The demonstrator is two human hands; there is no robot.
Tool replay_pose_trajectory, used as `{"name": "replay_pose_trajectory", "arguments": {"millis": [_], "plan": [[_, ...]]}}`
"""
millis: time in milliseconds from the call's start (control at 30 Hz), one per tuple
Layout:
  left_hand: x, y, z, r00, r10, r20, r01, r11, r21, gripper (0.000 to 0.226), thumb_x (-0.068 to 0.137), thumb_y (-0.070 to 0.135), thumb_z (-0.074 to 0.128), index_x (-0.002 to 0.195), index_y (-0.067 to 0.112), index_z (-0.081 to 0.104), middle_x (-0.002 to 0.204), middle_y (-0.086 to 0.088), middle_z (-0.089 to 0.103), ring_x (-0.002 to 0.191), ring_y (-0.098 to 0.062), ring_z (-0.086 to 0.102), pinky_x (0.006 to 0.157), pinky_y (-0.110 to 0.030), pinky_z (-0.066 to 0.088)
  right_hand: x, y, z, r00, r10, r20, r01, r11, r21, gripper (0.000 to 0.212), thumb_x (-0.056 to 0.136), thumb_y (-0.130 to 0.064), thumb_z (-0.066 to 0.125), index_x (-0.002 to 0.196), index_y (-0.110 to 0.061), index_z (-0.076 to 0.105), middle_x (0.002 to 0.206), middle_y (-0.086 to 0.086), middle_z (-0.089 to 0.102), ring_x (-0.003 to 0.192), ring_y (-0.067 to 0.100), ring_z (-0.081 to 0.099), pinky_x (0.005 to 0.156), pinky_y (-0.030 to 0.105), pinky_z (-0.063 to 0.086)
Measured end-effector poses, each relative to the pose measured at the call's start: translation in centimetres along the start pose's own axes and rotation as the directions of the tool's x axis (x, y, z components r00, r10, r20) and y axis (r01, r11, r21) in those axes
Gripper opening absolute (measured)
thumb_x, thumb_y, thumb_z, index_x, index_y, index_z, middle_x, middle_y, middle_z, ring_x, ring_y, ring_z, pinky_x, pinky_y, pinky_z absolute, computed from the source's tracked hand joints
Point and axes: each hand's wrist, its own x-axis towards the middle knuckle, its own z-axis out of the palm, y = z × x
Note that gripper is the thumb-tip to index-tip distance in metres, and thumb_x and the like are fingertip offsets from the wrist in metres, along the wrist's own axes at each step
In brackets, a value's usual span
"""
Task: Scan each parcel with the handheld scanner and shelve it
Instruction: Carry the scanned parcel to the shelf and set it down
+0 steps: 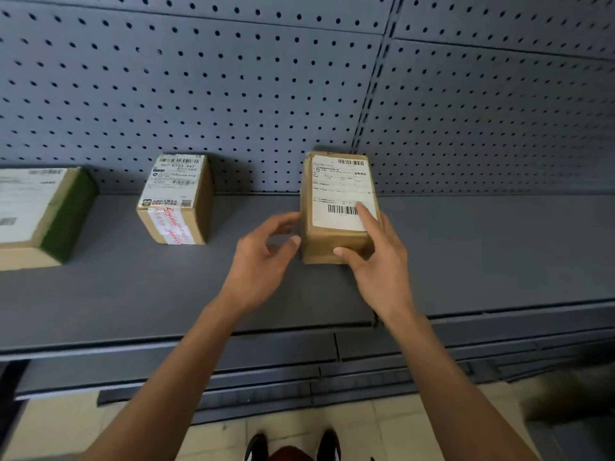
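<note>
On the grey shelf [466,254], against the pegboard back wall [233,94], a brown cardboard parcel [336,237] is seen resting with its white shipping label [342,191] facing up. The parcel is gripped by the right hand [379,261]: its index finger is laid across the label near the lower barcode, and its thumb is pressed against the near end face. The left hand [263,251] is held just beside the parcel's left side, fingers loosely spread; whether the fingertips touch the cardboard cannot be told. Further left on the same shelf, well apart from the held parcel, a smaller taped box [176,204] is stood, and at the left edge a larger box with a green side [43,214] is partly cut off. Below, pale floor tiles [382,424] and dark shoes [293,444] are visible.
</note>
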Motion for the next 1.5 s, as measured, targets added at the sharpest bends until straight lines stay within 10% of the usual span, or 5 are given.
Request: {"name": "replay_pose_trajectory", "arguments": {"millis": [667, 900, 1167, 1400, 1500], "plan": [[0.0, -0.3, 1.7, 0.976, -0.104, -0.191, 0.123, 0.988, 0.091, 0.033, 0.099, 0.026, 0.063, 0.131, 0.033, 0.063, 0.126, 0.013, 0.067, 0.104, 0.005, 0.066, 0.084, -0.019, 0.055, 2.5, 1.2, 0.5, 0.990, -0.059, 0.127, 0.062, 0.998, -0.024, 0.084, 0.084, -0.028, 0.081, 0.153, -0.035, 0.034, 0.156, -0.006, 0.037, 0.139, 0.015, 0.039, 0.111, 0.042, 0.044], [-1.1, 0.1, 1.9, 0.971, -0.126, -0.202, 0.149, 0.984, 0.101, 0.035, 0.099, 0.028, 0.063, 0.133, 0.033, 0.062, 0.127, 0.014, 0.066, 0.102, 0.012, 0.063, 0.077, -0.009, 0.051, 2.3, 1.3, -0.7, 0.984, -0.034, 0.173, 0.040, 0.999, -0.031, 0.098, 0.089, -0.031, 0.075, 0.160, -0.038, 0.007, 0.167, -0.006, 0.019, 0.150, 0.016, 0.025, 0.117, 0.038, 0.029], [-3.7, 2.0, 2.2, 0.951, -0.151, -0.269, 0.187, 0.976, 0.112, 0.036, 0.098, 0.025, 0.064, 0.134, 0.031, 0.061, 0.126, 0.014, 0.066, 0.089, -0.003, 0.068, 0.074, -0.022, 0.055, 1.9, 0.9, -4.7, 0.974, -0.215, 0.075, 0.222, 0.968, -0.119, 0.057, 0.099, -0.043, 0.059, 0.151, -0.024, 0.043, 0.164, -0.002, 0.030, 0.149, 0.016, 0.026, 0.108, 0.006, 0.009], [-8.5, 3.3, -1.6, 0.921, -0.128, -0.368, 0.214, 0.956, 0.202, 0.039, 0.100, 0.025, 0.063, 0.139, 0.029, 0.058, 0.129, 0.012, 0.064, 0.114, 0.002, 0.061, 0.083, -0.012, 0.050, 0.8, -4.0, -2.6, 0.859, -0.500, 0.111, 0.504, 0.864, -0.015, 0.043, 0.097, -0.028, 0.061, 0.136, -0.010, 0.059, 0.147, 0.008, 0.052, 0.138, 0.026, 0.044, 0.108, 0.050, 0.044], [-11.8, 3.2, -4.9, 0.901, -0.133, -0.414, 0.251, 0.937, 0.243, 0.040, 0.101, 0.024, 0.061, 0.140, 0.028, 0.056, 0.132, 0.012, 0.062, 0.123, 0.004, 0.055, 0.082, -0.006, 0.046, -0.9, -6.9, 0.5, 0.784, -0.550, 0.287, 0.552, 0.830, 0.082, 0.043, 0.098, -0.026, 0.064, 0.138, -0.012, 0.059, 0.147, 0.005, 0.054, 0.137, 0.022, 0.047, 0.114, 0.034, 0.037]]}}
